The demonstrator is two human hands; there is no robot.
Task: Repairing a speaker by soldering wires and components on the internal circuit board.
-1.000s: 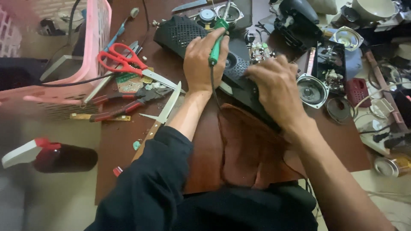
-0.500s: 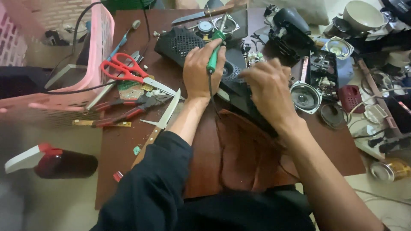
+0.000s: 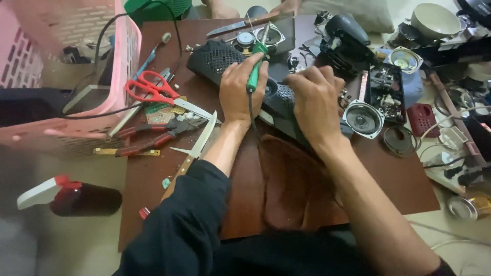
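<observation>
My left hand grips a green-handled soldering iron upright, its cord hanging down past my wrist, over a black speaker casing with a mesh grille that lies across the brown table. My right hand rests fingers-down on the right part of the same casing, pressing on it; what is under the fingers is hidden. The iron's tip sits between the two hands, near the casing's open middle.
Red scissors, red-handled pliers and a knife lie left of my arm. A pink basket stands at the left edge. Loose speaker cones, a circuit tray and a bowl crowd the right. A dark spray bottle lies on the floor.
Both hands stay on the casing; the view has shifted slightly, and my right hand's fingers have moved a little nearer the soldering iron.
</observation>
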